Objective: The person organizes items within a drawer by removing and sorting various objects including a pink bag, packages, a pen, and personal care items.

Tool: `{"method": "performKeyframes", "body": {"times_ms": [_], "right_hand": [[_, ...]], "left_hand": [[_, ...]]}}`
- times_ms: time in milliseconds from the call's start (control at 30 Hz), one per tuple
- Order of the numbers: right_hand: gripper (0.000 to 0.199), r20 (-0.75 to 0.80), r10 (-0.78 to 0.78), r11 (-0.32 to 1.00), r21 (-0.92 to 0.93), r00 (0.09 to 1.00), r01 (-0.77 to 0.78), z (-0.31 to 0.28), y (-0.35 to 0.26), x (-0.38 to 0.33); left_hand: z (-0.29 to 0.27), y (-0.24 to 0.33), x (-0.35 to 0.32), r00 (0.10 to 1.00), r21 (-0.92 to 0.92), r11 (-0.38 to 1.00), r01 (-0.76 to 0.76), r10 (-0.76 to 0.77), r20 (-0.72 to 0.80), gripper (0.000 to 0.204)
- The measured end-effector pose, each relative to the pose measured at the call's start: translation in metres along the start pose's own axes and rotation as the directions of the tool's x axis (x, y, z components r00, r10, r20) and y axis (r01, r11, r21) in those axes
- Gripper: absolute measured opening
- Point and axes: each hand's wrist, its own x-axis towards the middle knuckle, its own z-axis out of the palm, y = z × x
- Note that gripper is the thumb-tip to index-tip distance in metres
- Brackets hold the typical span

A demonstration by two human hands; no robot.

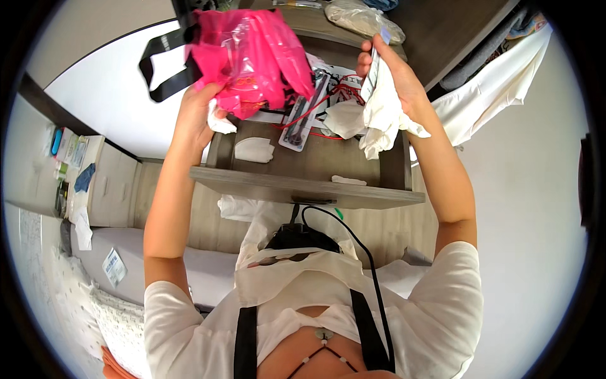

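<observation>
My left hand is closed on a shiny pink plastic bag, held up over the far left of an open drawer. A wide black strap loops out beside the bag, and a bit of white material pokes out under my fingers. On the drawer's right side, my right hand grips a crumpled white cloth that hangs down into it. Something thin and pale sticks up at those fingertips; I cannot make out what. Inside the drawer lie a long clear-fronted package, red cord and a folded white piece.
The drawer's front panel stands out toward my body. A clear bag of pale stuff rests on the surface behind. White fabric hangs at the right from a compartment with clothes. A black cable runs down my front.
</observation>
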Motion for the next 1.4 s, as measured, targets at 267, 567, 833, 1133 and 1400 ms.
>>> {"method": "performKeyframes", "body": {"times_ms": [267, 567, 833, 1133, 1400], "right_hand": [[0.027, 0.064, -0.067, 0.996, -0.047, 0.996, 0.070, 0.098, 0.014, -0.010], [0.033, 0.236, -0.029, 0.976, -0.201, 0.971, 0.078, 0.185, 0.094, -0.062], [0.031, 0.436, 0.590, 0.798, -0.187, 0.680, -0.572, 0.266, 0.316, -0.088], [0.048, 0.415, 0.908, 0.345, -0.652, 0.063, -0.676, 0.301, 0.444, -0.223], [0.039, 0.439, 0.886, 0.455, -0.762, 0.150, -0.461, 0.291, 0.427, -0.168]], "left_hand": [[-0.010, 0.017, -0.026, 0.998, -0.004, 1.000, 0.022, -0.023, -0.057, 0.008], [-0.078, 0.014, -0.168, 0.850, -0.116, 0.957, -0.265, 0.175, -0.496, 0.011], [-0.134, -0.071, -0.412, 0.398, -0.039, 0.954, -0.296, 0.086, -0.913, 0.006], [-0.148, -0.206, -0.678, -0.156, 0.299, 0.713, 0.634, 0.496, -0.854, 0.075], [-0.088, -0.085, -0.622, 0.099, 0.145, 0.123, 0.982, 0.320, -0.942, 0.054]]}}
